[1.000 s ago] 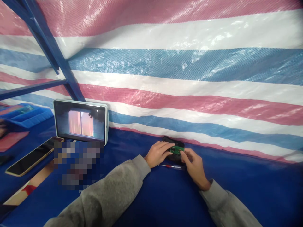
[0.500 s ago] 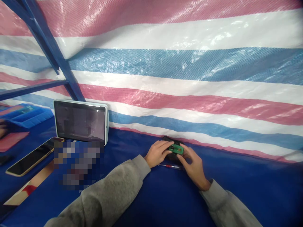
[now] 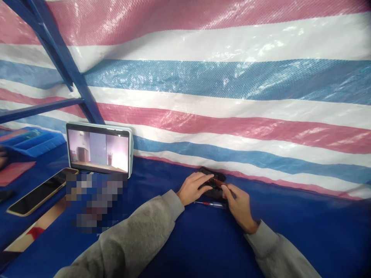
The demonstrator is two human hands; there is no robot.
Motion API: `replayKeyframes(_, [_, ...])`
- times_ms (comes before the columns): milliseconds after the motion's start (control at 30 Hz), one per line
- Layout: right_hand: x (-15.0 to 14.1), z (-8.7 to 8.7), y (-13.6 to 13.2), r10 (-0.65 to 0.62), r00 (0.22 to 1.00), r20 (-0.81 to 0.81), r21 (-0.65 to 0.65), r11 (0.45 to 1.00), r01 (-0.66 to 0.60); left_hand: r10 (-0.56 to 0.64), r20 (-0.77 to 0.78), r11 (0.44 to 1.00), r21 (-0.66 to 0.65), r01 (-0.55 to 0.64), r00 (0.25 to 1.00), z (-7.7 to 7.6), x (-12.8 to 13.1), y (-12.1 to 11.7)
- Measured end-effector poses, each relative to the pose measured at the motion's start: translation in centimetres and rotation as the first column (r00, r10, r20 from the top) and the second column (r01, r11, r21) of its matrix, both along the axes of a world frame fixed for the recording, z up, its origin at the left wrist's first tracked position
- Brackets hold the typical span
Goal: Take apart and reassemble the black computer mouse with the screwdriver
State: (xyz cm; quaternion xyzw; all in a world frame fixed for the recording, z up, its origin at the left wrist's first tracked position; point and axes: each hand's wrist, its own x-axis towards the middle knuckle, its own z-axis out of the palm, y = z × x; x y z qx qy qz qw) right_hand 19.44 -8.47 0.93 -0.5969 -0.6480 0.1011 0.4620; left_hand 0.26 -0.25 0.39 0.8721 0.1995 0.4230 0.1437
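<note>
Between my hands is a small circuit board (image 3: 219, 183), now showing a brownish, partly dark face. My right hand (image 3: 239, 205) pinches its right end between thumb and fingers. At the other end, my left hand (image 3: 192, 188) has its thumb and fingertips closed about the board's edge. A black case piece (image 3: 220, 176) lies behind the board, against the sheet. Below the fingers is another dark piece (image 3: 216, 193), partly covered. A screwdriver (image 3: 213, 204) with a clear and red handle rests on the blue table just in front.
A tablet (image 3: 98, 148) stands upright on the left, with a lit picture on it. Nearby lie a phone (image 3: 40, 193), a blue compartment tray (image 3: 37, 143) and a red sheet (image 3: 16, 173). Part of another person's hand (image 3: 2, 157) shows at the left edge. Striped sheeting (image 3: 220, 112) hangs behind the table.
The board's green face has turned out of sight and a brownish face shows. My right fingers have drawn together at its right end. The tablet's picture has brightened.
</note>
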Motion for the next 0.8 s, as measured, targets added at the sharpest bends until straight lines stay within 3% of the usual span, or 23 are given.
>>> replayKeyframes(267, [-0.3,0.08,-0.02,0.036,0.999,0.034,0.021,0.999,-0.037,-0.006,-0.044,0.995,0.098,0.011,0.999,0.34,0.05,-0.15])
replayKeyframes(433, [-0.02,-0.32,-0.18,-0.052,0.999,-0.006,0.006,0.999,0.052,0.072,-0.074,0.994,0.092,-0.065,0.995,0.47,-0.15,-0.14])
replayKeyframes(667, [0.25,-0.52,0.03,-0.088,0.991,-0.097,-0.026,0.996,0.086,0.104,-0.289,0.993,0.09,-0.081,0.952,0.49,-0.32,-0.21])
replayKeyframes(800, [0.15,-0.42,0.04,-0.077,0.992,-0.102,-0.034,0.997,0.074,0.097,-0.328,0.995,0.062,-0.081,0.94,0.45,-0.25,-0.25])
